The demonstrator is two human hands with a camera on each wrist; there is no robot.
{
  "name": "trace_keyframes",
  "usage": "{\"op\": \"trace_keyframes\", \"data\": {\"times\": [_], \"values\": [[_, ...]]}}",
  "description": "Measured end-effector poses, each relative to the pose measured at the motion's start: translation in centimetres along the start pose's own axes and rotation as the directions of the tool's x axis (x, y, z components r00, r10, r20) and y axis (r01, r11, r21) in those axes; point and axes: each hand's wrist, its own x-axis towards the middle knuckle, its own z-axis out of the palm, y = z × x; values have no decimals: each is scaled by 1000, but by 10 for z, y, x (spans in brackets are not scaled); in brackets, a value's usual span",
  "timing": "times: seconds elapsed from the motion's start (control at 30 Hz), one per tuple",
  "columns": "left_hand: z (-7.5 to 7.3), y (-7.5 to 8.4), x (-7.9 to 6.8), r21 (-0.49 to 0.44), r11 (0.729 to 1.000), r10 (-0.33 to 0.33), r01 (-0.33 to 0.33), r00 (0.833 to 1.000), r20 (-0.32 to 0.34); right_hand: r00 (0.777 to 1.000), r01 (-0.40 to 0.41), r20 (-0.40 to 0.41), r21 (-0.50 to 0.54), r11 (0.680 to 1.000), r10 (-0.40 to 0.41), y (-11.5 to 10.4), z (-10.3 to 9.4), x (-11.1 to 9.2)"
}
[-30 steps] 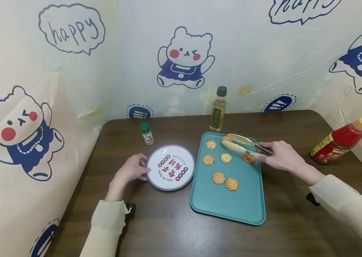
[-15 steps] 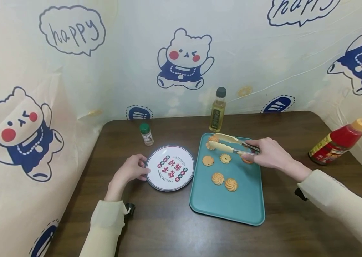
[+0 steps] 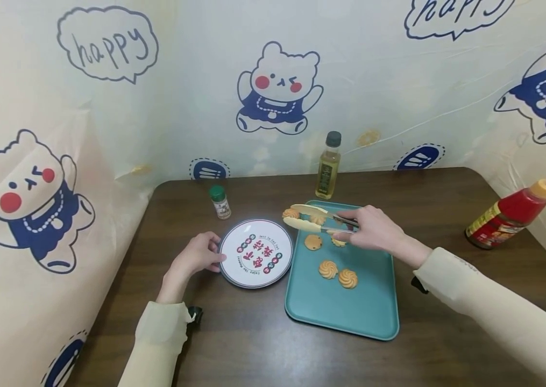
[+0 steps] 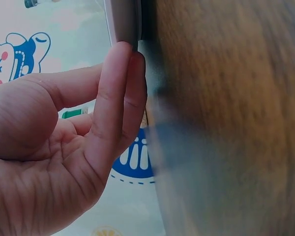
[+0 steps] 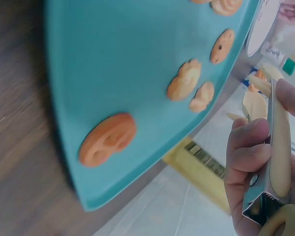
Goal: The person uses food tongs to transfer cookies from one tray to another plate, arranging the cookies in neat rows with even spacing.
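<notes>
My right hand point(image 3: 373, 228) grips metal tongs with cream-coloured ends point(image 3: 307, 209). Between the tong tips is a round cookie point(image 3: 291, 213), held above the tray's far left corner, close to the plate. In the right wrist view, fingers and thumb wrap the tongs point(image 5: 280, 152). The teal tray point(image 3: 350, 314) below bears several cookies, among them two swirled ones point(image 3: 348, 279), a flat round one point(image 3: 313, 242) and a pretzel-shaped one point(image 5: 108, 139). My left hand point(image 3: 198, 252) holds the left rim of a white plate point(image 3: 253, 228) with red lettering, fingertips right at its edge.
A small green-capped shaker point(image 3: 220, 202) stands behind the plate. An oil bottle point(image 3: 328, 166) is behind the tray, and a red squeeze bottle point(image 3: 510, 216) stands at the table's right. A printed cloth point(image 3: 374, 86) hangs along the table's back edge.
My right hand has moved left across the tray, carrying the cookie in the tongs from the tray's far side toward the plate. My left hand stays at the plate's rim.
</notes>
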Motion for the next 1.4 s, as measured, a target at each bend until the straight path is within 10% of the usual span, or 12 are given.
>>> {"op": "trace_keyframes", "data": {"times": [1.4], "values": [[2,-1,1,32,999,6,-6,1000,-10,990,64,124,-35,997,-59,-67,55,50]]}}
